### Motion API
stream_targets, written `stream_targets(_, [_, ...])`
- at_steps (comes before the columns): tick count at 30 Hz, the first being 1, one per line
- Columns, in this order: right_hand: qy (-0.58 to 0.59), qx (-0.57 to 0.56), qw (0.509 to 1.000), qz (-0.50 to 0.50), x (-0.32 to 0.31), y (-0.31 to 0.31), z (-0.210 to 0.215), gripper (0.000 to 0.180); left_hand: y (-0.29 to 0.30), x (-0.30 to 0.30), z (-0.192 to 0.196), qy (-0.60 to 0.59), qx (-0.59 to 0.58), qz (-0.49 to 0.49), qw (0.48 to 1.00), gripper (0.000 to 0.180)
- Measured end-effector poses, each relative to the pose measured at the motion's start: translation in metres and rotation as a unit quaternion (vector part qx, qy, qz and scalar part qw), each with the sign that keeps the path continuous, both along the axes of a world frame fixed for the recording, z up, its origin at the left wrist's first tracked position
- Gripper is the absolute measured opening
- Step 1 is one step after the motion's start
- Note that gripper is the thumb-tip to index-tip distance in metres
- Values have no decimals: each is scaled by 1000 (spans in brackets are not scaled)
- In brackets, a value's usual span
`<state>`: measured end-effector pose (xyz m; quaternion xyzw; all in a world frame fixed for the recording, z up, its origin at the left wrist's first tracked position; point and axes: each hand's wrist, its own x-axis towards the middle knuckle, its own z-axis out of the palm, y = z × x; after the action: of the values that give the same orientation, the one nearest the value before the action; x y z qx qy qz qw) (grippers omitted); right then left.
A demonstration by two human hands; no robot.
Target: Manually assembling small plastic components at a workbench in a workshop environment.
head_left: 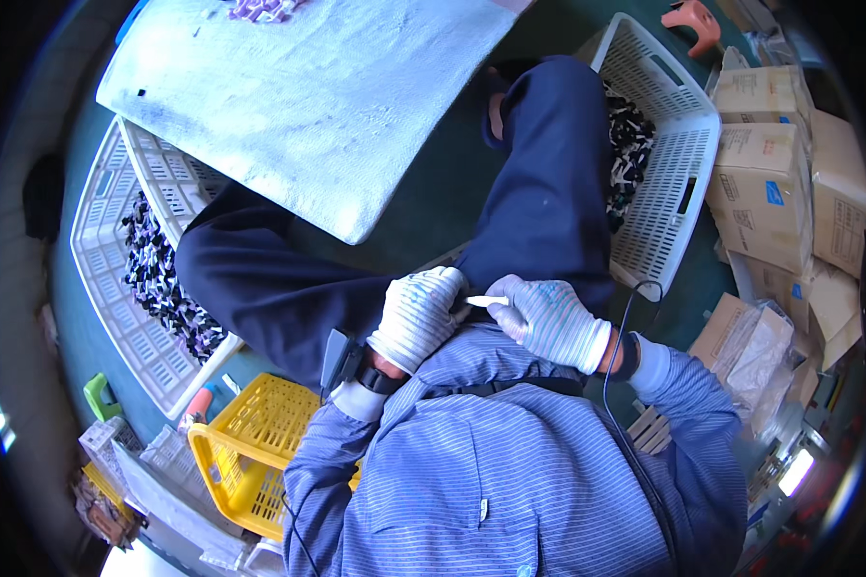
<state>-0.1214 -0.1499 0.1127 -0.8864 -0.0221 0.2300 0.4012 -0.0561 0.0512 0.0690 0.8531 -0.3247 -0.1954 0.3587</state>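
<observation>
Seated view: my left hand (416,317) is curled shut, contents hidden; my right hand (548,322), fingers pinching a small white piece (488,301), holds it over my lap, close for inspection. Beyond, white baskets (678,163) of dark parts flank both knees within reach.

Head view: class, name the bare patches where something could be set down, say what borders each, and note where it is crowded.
Free: most of the white board, bare except for a purple cluster at its far edge, and the green floor between the board and the right leg. Crowded: both white baskets hold small parts, and cardboard boxes pack the right side.
</observation>
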Motion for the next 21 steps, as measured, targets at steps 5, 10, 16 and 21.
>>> stream_targets(5, [-48,-18,999,-10,-11,8,-4,20,-1,0,-4,4,2,-22,1000,21])
stream_targets(10, [-93,-9,995,-31,-14,12,-16,18,0,-2,-8,27,-12,-6,1000,22])
stream_targets(16, [-70,-34,997,22,-4,14,-16,20,5,-2,-13,60,-30,5,998,21])
stream_targets(21, [-71,-15,997,14,-1,15,-28,18,7,-6,-20,99,-14,24,995,20])
